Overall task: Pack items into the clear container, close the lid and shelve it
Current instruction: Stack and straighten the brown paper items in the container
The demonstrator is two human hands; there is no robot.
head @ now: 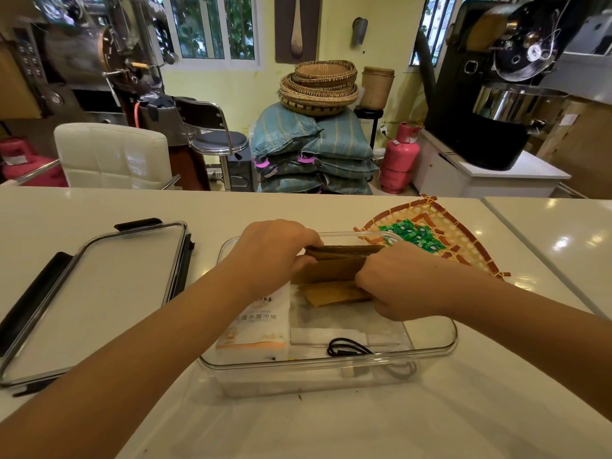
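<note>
The clear container [433,346] stands open on the white counter in front of me. Inside lie a white tissue pack [258,329], a coiled black cable [347,348] on a white box, and a flat brown paper piece [331,294]. My left hand [271,253] and my right hand [394,279] both grip a stack of brown cardboard sleeves [334,263], held on edge in the container's far half. The clear lid [99,293] with black latches lies flat to the left of the container.
A woven bamboo tray [463,246] with several green packets [414,236] sits just beyond the container at the right. A seam splits the counter at the far right. Chairs, sacks, baskets, a pink gas cylinder and roasting machines stand beyond the counter.
</note>
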